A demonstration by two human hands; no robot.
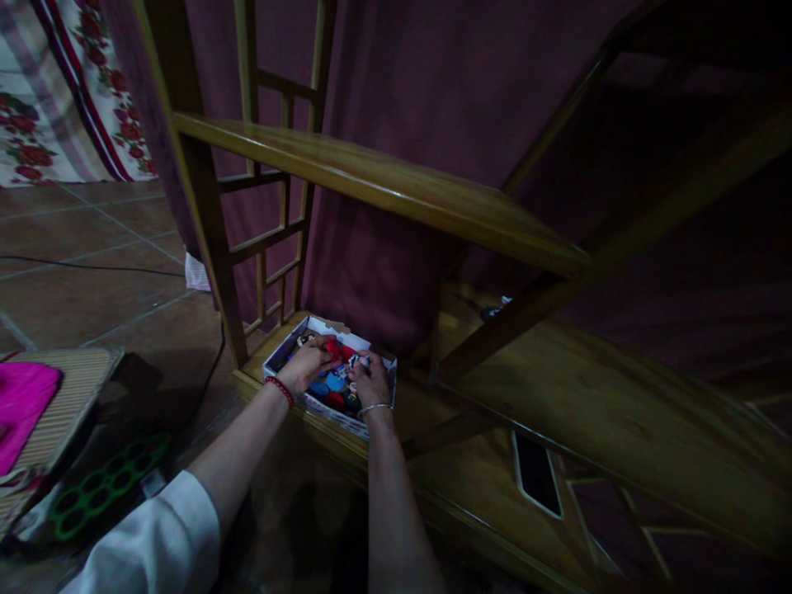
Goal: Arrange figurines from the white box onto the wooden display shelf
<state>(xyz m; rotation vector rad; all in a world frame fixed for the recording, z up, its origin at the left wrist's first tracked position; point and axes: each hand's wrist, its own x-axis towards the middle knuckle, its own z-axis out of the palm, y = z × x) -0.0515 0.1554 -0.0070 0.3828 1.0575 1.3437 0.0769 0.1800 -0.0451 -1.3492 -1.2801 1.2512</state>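
A shallow white cardboard box (pixel 327 417) stands on the low wooden shelf, filled with small mixed items. My left hand (pixel 306 363), with a red bead bracelet at the wrist, reaches into its left part. Its fingers are closed on a small rounded red object (pixel 332 349) whose kind is unclear. In the right part is my right hand (pixel 373 381), wearing a thin bangle, fingers bent together by a small black-and-white piece (pixel 354 360); what they grip is too small to make out. Blue pieces (pixel 335 382) and dark and red ones lie between and below the hands.
A wooden shelf board (pixel 384 186) runs above the box, with lattice uprights at left. A phone (pixel 537 474) lies on the lower wood at right. On the left are a pink cloth (pixel 28 408) on a striped stool and a green rack (pixel 111 483) with round holes.
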